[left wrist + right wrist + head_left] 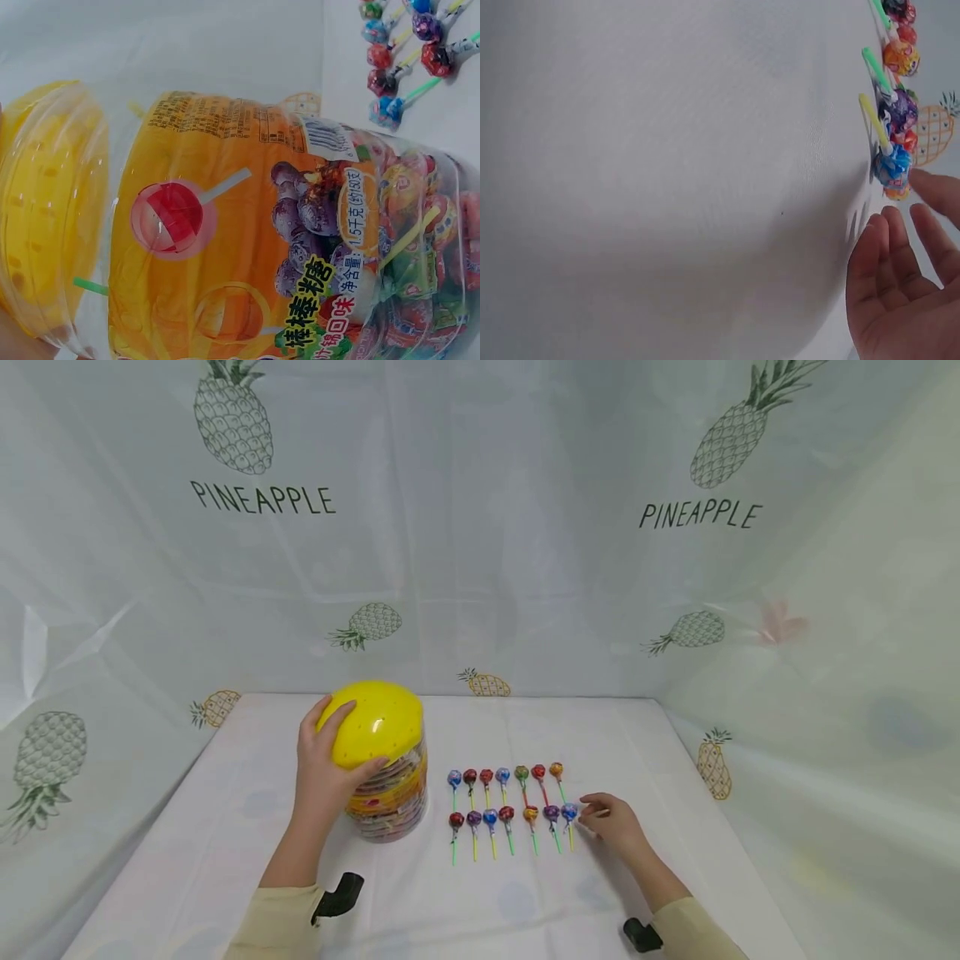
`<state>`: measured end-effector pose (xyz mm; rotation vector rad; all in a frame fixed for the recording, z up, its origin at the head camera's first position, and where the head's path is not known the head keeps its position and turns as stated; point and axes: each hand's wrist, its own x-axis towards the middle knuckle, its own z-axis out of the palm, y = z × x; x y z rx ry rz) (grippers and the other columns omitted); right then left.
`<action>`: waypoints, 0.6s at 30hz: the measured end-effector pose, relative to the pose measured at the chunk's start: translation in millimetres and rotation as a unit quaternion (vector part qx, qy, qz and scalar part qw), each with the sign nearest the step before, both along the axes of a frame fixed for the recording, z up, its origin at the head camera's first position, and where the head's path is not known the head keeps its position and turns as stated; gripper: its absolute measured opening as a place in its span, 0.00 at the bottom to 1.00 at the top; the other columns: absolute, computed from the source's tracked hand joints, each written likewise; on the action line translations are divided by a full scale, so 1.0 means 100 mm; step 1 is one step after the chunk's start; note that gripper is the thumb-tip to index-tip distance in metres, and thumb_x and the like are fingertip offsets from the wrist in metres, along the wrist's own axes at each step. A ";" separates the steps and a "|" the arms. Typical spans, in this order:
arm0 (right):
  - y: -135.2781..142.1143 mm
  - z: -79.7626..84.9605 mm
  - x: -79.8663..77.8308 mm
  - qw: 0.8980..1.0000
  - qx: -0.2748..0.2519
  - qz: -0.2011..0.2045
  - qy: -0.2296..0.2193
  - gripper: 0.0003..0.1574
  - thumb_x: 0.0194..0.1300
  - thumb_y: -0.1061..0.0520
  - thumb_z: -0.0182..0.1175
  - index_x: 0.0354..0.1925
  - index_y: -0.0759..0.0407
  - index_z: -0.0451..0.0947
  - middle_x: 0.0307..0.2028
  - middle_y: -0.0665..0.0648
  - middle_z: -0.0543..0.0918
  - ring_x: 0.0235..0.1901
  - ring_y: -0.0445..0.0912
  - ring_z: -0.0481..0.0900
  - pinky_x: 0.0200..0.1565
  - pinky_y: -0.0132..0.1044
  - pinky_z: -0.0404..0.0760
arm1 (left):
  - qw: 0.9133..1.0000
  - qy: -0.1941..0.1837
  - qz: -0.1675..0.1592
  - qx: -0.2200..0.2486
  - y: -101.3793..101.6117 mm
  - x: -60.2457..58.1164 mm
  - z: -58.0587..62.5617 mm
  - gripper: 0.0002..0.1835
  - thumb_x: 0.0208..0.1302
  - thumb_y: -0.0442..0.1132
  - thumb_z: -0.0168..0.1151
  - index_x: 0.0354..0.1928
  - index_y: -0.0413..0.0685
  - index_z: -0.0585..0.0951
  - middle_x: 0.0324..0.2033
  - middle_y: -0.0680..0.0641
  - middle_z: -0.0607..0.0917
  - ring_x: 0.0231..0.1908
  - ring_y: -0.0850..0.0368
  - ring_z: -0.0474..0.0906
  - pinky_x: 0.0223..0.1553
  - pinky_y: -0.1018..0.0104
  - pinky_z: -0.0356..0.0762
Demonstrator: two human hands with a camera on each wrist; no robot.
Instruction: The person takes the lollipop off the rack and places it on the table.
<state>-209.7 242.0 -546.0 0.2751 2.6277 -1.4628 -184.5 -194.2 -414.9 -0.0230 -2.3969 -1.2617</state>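
A tall clear jar (387,827) of wrapped lollipops, with an orange printed label (225,217), stands left of the middle of the table. My left hand (326,768) grips its domed yellow lid (378,722), fingers over the far left side and thumb across the front. Right of the jar, several lollipops lie in two neat rows, sticks toward me. My right hand (611,821) is beside the blue lollipop (569,812) at the right end of the front row. In the right wrist view its loosely bent fingers (904,259) hold nothing, close to that candy (892,166).
The lollipops (538,772) of the back row lie just behind the front row. A white cloth (480,910) covers the table. Behind and at the sides hangs a pale curtain (480,527) printed with pineapples. Black straps (341,893) sit at both wrists.
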 end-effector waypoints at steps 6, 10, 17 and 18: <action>-0.04 -0.04 0.01 0.997 0.058 0.043 0.006 0.32 0.51 0.58 0.76 0.54 0.60 0.78 0.38 0.53 0.79 0.37 0.48 0.72 0.35 0.37 0.72 | 1.000 0.003 0.017 -0.002 0.03 -0.10 -0.01 0.44 0.49 0.49 0.78 0.69 0.58 0.68 0.73 0.51 0.48 0.70 0.39 0.48 0.60 0.29 0.58; -0.07 -0.07 0.02 0.994 0.086 0.061 0.018 0.36 0.48 0.57 0.77 0.56 0.58 0.78 0.39 0.52 0.78 0.36 0.48 0.69 0.34 0.38 0.70 | 1.000 -0.003 0.029 -0.003 0.06 -0.13 -0.01 0.45 0.49 0.50 0.78 0.69 0.61 0.67 0.74 0.52 0.48 0.70 0.40 0.48 0.60 0.29 0.59; -0.03 -0.04 0.05 0.993 0.088 0.072 0.022 0.36 0.49 0.63 0.76 0.57 0.60 0.77 0.40 0.53 0.78 0.35 0.48 0.69 0.31 0.37 0.70 | 0.999 0.009 0.040 -0.004 0.14 -0.15 -0.01 0.44 0.49 0.50 0.78 0.69 0.62 0.67 0.73 0.51 0.48 0.69 0.39 0.49 0.59 0.29 0.61; -0.02 -0.03 0.06 0.993 0.088 0.074 0.023 0.36 0.49 0.63 0.75 0.57 0.60 0.76 0.41 0.54 0.78 0.35 0.48 0.69 0.31 0.38 0.70 | 0.999 0.012 0.042 -0.006 0.14 -0.16 -0.01 0.44 0.49 0.50 0.78 0.69 0.63 0.67 0.73 0.51 0.49 0.69 0.39 0.49 0.59 0.29 0.61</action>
